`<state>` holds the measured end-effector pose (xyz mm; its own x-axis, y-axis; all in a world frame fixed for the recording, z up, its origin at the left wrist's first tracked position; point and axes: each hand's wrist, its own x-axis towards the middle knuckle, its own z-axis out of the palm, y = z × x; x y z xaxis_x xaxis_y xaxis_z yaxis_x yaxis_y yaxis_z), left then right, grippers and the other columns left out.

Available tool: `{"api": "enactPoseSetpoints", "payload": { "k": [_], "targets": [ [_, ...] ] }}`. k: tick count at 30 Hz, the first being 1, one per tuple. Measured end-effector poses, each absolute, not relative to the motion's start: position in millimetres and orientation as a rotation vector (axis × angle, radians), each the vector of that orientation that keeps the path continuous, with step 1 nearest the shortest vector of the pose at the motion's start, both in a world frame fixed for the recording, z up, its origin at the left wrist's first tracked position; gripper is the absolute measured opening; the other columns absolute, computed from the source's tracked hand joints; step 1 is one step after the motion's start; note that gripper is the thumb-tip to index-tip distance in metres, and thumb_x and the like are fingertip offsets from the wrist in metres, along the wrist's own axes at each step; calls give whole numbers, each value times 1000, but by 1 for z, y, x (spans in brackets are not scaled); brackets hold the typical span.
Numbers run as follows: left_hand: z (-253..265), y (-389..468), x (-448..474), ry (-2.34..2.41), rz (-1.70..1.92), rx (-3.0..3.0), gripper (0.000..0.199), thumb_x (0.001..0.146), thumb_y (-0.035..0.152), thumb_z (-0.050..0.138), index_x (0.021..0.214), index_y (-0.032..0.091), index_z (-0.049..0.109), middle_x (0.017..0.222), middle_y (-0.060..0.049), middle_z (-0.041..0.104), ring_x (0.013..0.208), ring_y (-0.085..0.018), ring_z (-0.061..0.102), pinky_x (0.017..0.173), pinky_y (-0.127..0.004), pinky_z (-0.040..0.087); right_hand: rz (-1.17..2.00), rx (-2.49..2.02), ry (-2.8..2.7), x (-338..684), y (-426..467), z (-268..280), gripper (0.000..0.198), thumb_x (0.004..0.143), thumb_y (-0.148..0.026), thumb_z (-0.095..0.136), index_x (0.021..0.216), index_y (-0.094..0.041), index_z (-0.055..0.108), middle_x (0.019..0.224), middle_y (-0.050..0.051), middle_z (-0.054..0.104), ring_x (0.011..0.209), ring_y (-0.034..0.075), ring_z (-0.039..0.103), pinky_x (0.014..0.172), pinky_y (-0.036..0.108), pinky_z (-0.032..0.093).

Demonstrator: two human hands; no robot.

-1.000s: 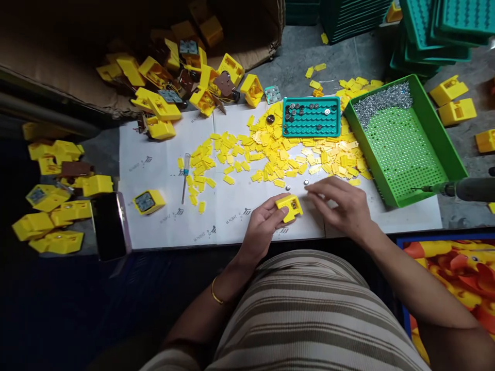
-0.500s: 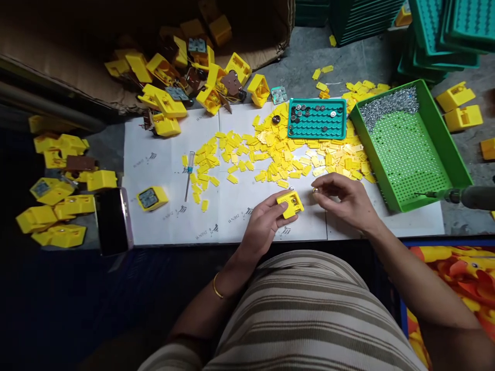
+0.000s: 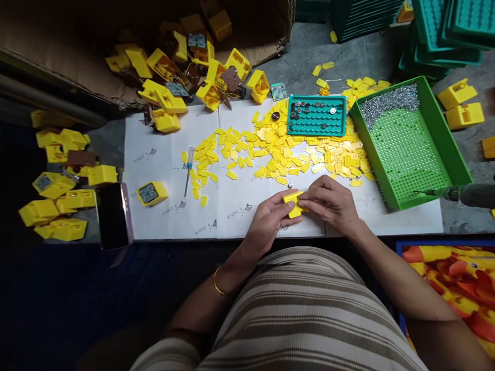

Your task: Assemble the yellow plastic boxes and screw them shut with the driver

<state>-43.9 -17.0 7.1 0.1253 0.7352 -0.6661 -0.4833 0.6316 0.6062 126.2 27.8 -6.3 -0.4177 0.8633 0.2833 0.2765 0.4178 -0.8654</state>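
My left hand [image 3: 268, 216] grips a small yellow plastic housing [image 3: 292, 200], thumb on top and fingers beneath. At the housing's right side, my right hand [image 3: 332, 203] has its thumb and fingertips pinched together. They hold a small shiny button cell, now covered by the fingers. Another small silver disc [image 3: 290, 185] lies on the paper just beyond the housing. Many flat yellow covers [image 3: 278, 154] are spread behind the hands. A teal tray [image 3: 317, 129] with several round button cells rests on them.
A green basket [image 3: 417, 154] of small screws stands right, with a power screwdriver [image 3: 467, 196] beside it. Left are a screwdriver [image 3: 188, 172], a yellow unit [image 3: 152, 194] and a phone [image 3: 113, 216]. More yellow housings [image 3: 166, 103] pile by a cardboard box [image 3: 266, 31]. Teal trays [image 3: 444, 31] stack behind.
My right hand has moved left, bringing the button cell to the housing. The housing has turned slightly in my left hand and shifted a little right.
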Motion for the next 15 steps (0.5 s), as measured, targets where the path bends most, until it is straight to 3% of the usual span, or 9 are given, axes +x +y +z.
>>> {"api": "enactPoseSetpoints", "payload": {
  "k": [3,8,12,15],
  "targets": [
    [7,-19,-46,1144,884,319,37,73,24,73,109,17,68,106,-6,69,92,-17,66,75,-30,59,1200,-1055,-1850,123,29,-6,5,81,-24,71,80,-19,70,76,2,59,66,11,54,57,23,44],
    [9,-23,-55,1156,872,328,39,70,27,76,107,16,68,104,-7,70,89,-18,67,72,-28,59,1679,-1116,-1586,118,34,-4,28,75,-41,76,80,-18,60,67,-3,58,56,10,52,51,22,43],
    [9,-23,-64,1227,903,273,41,70,26,74,108,14,68,103,-9,69,90,-22,68,71,-31,60,1208,-1157,-1915,113,42,-7,16,88,-32,62,91,-18,67,84,4,65,72,14,59,64,26,46],
    [9,-23,-69,1277,931,235,39,71,24,72,108,13,67,101,-10,69,95,-25,68,71,-32,60,877,-1206,-2296,106,49,-11,18,92,-26,55,99,-19,70,94,8,65,82,17,60,68,28,44]
  ]
}}
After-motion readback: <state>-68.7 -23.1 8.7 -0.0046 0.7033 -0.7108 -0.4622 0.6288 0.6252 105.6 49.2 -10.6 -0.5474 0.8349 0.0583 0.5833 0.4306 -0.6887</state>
